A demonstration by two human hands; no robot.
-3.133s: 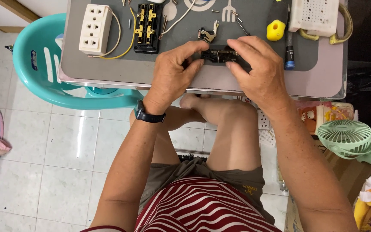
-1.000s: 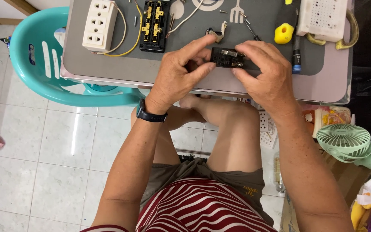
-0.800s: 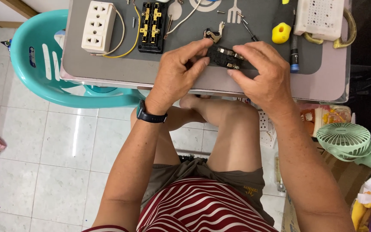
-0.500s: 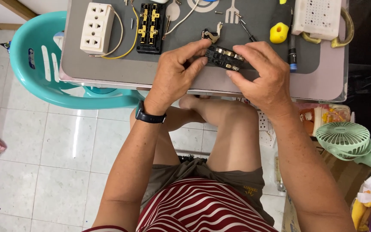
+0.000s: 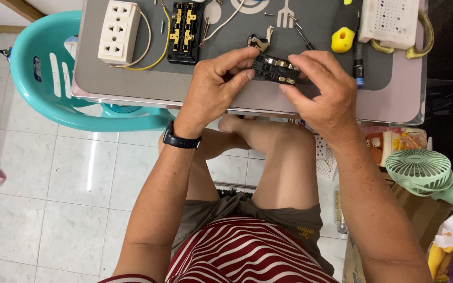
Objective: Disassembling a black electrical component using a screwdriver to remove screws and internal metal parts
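Note:
Both my hands hold a small black socket block (image 5: pixel 274 70) with brass contacts, just above the near edge of a grey mat (image 5: pixel 132 78). My left hand (image 5: pixel 217 84), with a black watch on its wrist, pinches the block's left end. My right hand (image 5: pixel 323 91) grips its right end, fingers curled over the top. A small metal contact piece (image 5: pixel 259 41) lies on the mat just beyond the block.
On the mat lie a white triple socket (image 5: pixel 119 31) with yellow wires, a black socket base with brass strips (image 5: pixel 184 25), loose screws, a yellow-handled screwdriver (image 5: pixel 344 32) and a white perforated cover (image 5: pixel 389 22). A teal plastic chair (image 5: pixel 43 78) stands left; a green fan (image 5: pixel 419 170) right.
The block has been tilted and turned slightly between my fingers, its brass contacts now facing up. Both hands stay at the same spot over the mat's near edge.

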